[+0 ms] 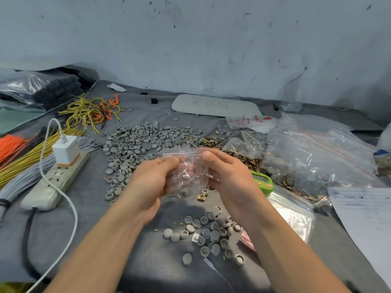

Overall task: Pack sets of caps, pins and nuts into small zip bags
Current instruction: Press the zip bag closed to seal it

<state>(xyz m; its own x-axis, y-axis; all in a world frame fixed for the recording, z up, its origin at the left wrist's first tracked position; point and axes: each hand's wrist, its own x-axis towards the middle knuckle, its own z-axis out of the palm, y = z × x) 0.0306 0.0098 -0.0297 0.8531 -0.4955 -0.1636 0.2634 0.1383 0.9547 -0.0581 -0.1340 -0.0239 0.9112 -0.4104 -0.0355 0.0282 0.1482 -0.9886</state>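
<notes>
Both hands grasp one clear zip bag [186, 166], held up between them. The left hand [151, 180] curls round its left side and the right hand [229, 176] pinches its right side, thumb on top. Its contents are too blurred to tell. Grey caps [131, 144] are heaped beyond the left hand. One brass nut [202, 196] sits just below the bag. A green timer [263, 180] peeks out right of the right hand.
</notes>
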